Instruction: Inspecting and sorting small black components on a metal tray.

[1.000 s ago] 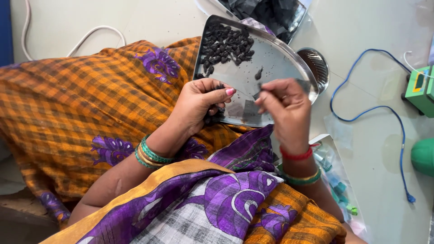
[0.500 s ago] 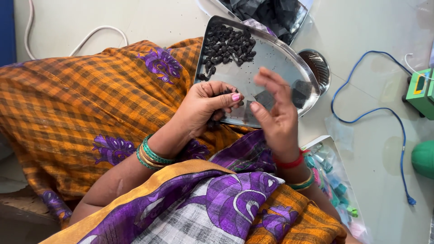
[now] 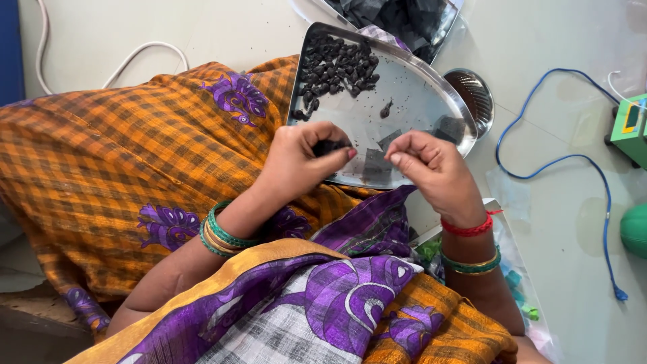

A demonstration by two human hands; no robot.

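Observation:
My left hand [image 3: 301, 160] pinches a small black piece [image 3: 328, 145] between thumb and fingers, just over the near edge of a shiny steel tray [image 3: 418, 101]. My right hand [image 3: 431, 170] hovers beside it with fingers curled together; whether it holds anything I cannot tell. A heap of small black pieces [image 3: 335, 69] lies at the tray's far left corner, and one stray piece [image 3: 385, 110] sits mid-tray. The tray rests on my lap, on orange checked cloth [image 3: 128, 162].
A small steel bowl [image 3: 474, 94] stands right of the tray. A container of black scraps [image 3: 397, 20] lies beyond it. A blue cable [image 3: 559, 162] loops across the floor toward a green device [image 3: 630, 131]. A white cable [image 3: 135, 57] runs at left. Green bits [image 3: 519, 290] lie lower right.
My right hand has dropped from its raised, spread pose back to the tray's near edge, fingers curled. My left hand stays in place, still pinching the black piece.

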